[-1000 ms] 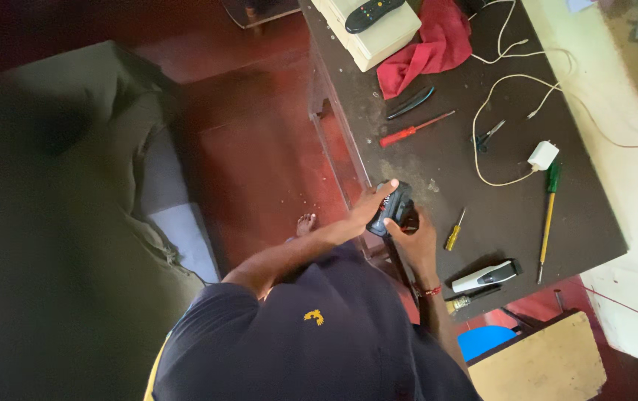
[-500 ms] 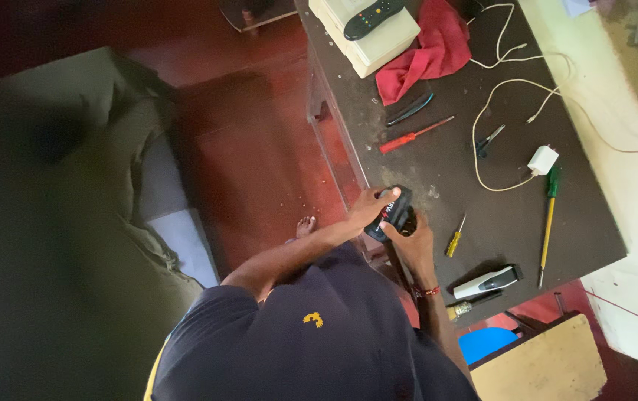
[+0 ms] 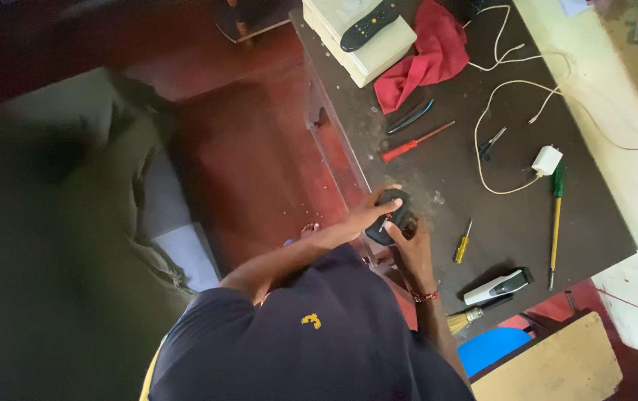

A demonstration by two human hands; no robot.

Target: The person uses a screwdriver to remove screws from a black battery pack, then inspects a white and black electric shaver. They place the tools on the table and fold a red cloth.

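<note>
Hands both on a small black gadget (image 3: 391,217) at the near edge of the dark table (image 3: 593,223), left hand (image 3: 374,210) wrapped over it, right hand (image 3: 408,241) gripping underneath, cream box (image 3: 367,56) far end, white charger block (image 3: 547,160) with cable, yellow screwdriver (image 3: 463,243) just beside.

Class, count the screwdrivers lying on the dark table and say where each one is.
3. A red-handled screwdriver below the red cloth; a small yellow-handled screwdriver beside the right hand; a long green-and-yellow screwdriver near the white plug. Others may be hidden.
</note>
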